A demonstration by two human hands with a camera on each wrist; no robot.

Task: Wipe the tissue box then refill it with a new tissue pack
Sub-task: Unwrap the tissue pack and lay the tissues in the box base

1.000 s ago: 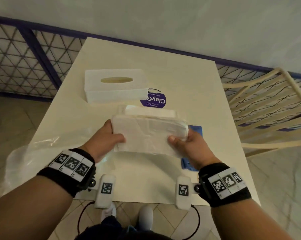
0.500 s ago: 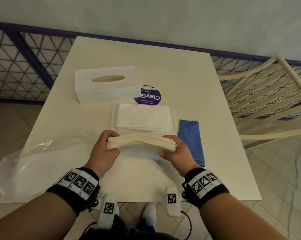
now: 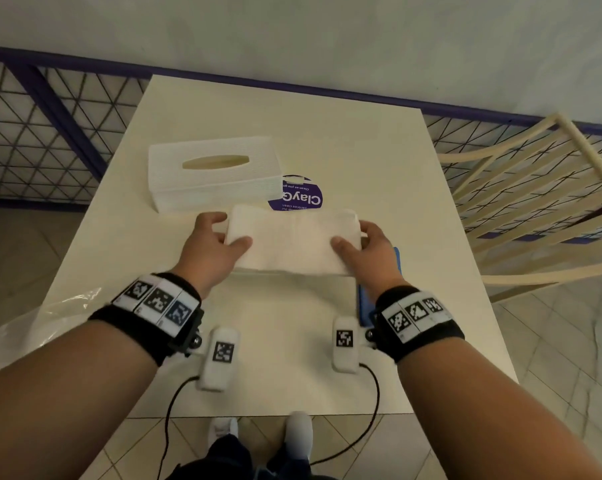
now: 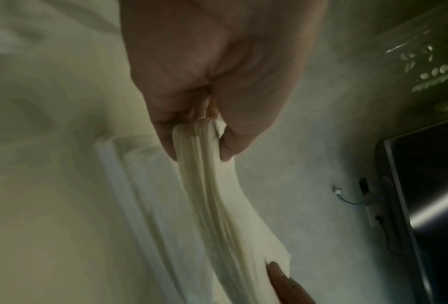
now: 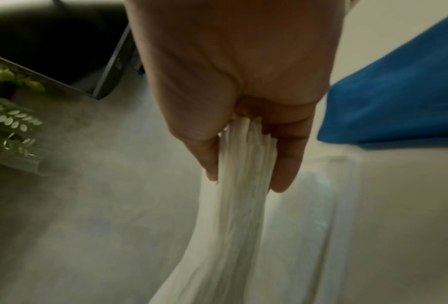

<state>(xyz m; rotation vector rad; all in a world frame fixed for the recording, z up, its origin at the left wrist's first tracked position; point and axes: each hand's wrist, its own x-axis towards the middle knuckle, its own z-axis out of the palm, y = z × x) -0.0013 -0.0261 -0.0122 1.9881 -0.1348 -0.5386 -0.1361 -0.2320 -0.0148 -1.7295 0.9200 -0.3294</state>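
The soft, floppy tissue stack is being pinched at both ends by left hand and right hand fingers.

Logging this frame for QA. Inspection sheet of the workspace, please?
Surface: cream table, cover and base tray apart on it.
Job's things: box cover rests far left; tissue stack held above the base tray.
Clutter: blue cloth, clear wrapper, purple label.
Grippers: left hand and right hand each pinch a stack end.
Cables: black leads hang from wrist cameras.
Surroundings: mesh fence, slatted chair, tiled floor.
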